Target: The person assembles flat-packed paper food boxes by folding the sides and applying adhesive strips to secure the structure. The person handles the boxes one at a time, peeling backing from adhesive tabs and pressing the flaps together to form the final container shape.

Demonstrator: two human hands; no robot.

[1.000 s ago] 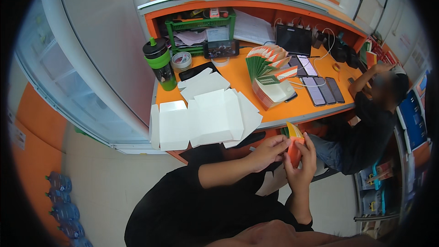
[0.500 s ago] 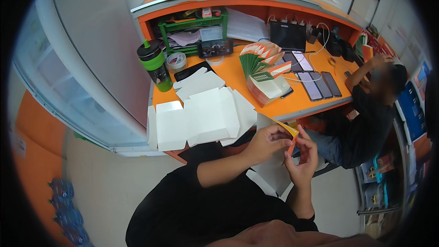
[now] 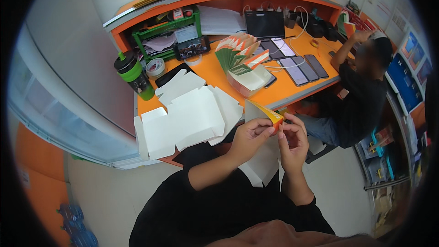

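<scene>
My left hand (image 3: 249, 139) and my right hand (image 3: 294, 143) are both closed on a flat carton blank (image 3: 261, 167) in front of the desk's near edge. The blank is pale inside, with a yellow and orange printed outer face along its folded edge. My fingertips pinch a folded corner from either side, nearly touching each other. Part of the blank is hidden behind my hands and wrists. On the desk, left of my hands, several white carton blanks (image 3: 194, 121) lie unfolded and overlapping, some jutting over the edge.
A fanned stack of green, orange and white printed cartons (image 3: 238, 55) stands on the orange desk (image 3: 219, 82). Phones (image 3: 294, 71) with white cables lie to its right. A green-black bottle (image 3: 134, 75), tape roll (image 3: 156, 67) and green basket (image 3: 167, 34) stand left. Another person (image 3: 359, 96) sits at right.
The view has turned, shifting the desk leftward in the picture. My hands still pinch the blank, and my right fingers now sit closer around its orange corner.
</scene>
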